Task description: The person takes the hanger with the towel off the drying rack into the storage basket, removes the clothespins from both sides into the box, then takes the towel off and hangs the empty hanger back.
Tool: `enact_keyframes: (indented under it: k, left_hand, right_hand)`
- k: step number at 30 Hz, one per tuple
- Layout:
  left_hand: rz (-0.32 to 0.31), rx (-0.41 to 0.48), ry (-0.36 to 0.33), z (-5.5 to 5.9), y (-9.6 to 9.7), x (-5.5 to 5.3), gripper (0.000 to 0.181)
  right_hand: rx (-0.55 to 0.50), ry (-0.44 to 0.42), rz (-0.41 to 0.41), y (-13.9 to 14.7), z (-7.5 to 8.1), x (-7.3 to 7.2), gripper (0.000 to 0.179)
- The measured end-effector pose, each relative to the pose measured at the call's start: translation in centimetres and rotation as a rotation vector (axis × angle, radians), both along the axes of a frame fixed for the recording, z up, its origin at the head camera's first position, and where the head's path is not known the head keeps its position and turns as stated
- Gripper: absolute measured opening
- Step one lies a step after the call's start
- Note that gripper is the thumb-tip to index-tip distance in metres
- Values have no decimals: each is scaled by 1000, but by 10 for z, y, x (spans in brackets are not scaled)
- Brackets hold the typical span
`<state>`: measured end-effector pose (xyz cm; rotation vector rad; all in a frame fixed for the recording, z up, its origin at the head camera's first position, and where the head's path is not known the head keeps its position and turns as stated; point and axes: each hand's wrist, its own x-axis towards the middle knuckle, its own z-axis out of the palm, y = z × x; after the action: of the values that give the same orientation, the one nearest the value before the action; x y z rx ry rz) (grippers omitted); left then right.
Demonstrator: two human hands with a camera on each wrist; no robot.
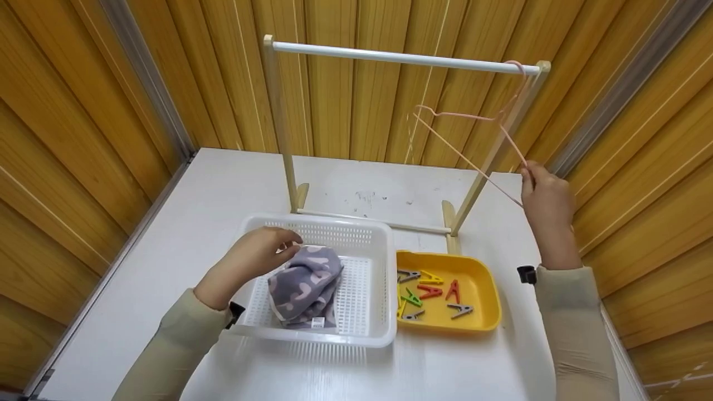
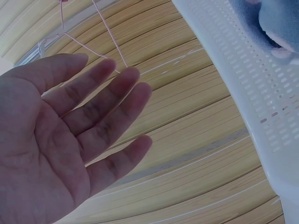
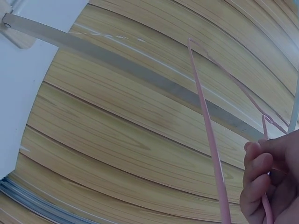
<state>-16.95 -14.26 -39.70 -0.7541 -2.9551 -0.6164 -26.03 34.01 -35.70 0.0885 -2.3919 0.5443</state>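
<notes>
My right hand [image 1: 548,197] grips one end of a pink wire clothes hanger [image 1: 465,116], whose hook hangs over the white bar of a wooden rack [image 1: 406,57]. In the right wrist view the curled fingers [image 3: 258,175] wrap the hanger's wire [image 3: 212,140]. Above a white perforated basket [image 1: 384,278] hovers my left hand [image 1: 259,250], fingers relaxed and nothing held, near a crumpled grey-purple patterned cloth [image 1: 306,281] with a white tag. The left wrist view shows that palm [image 2: 70,140] with its fingers spread.
Right of the basket stands a yellow tray [image 1: 484,289] holding several coloured clothespins [image 1: 430,291]. The rack's feet rest on the white table [image 1: 156,250] behind both containers. Wood-patterned walls [image 1: 367,100] enclose the back and sides.
</notes>
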Motion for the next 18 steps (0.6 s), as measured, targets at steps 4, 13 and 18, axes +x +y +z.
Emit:
enact_keyframes:
  k: [4,13,18]
  left_hand:
    - [3,0,0,-1,0,-1,19]
    - [47,20,32,-3,-2,-1,26]
    - [125,37,67,-1,-2,-6,41]
  right_hand:
    - [21,-13,-40,1,-1,0,30]
    - [-52,-121,-100,-1,0,2,40]
    - [-126,-79,-61,-11,2,5,43]
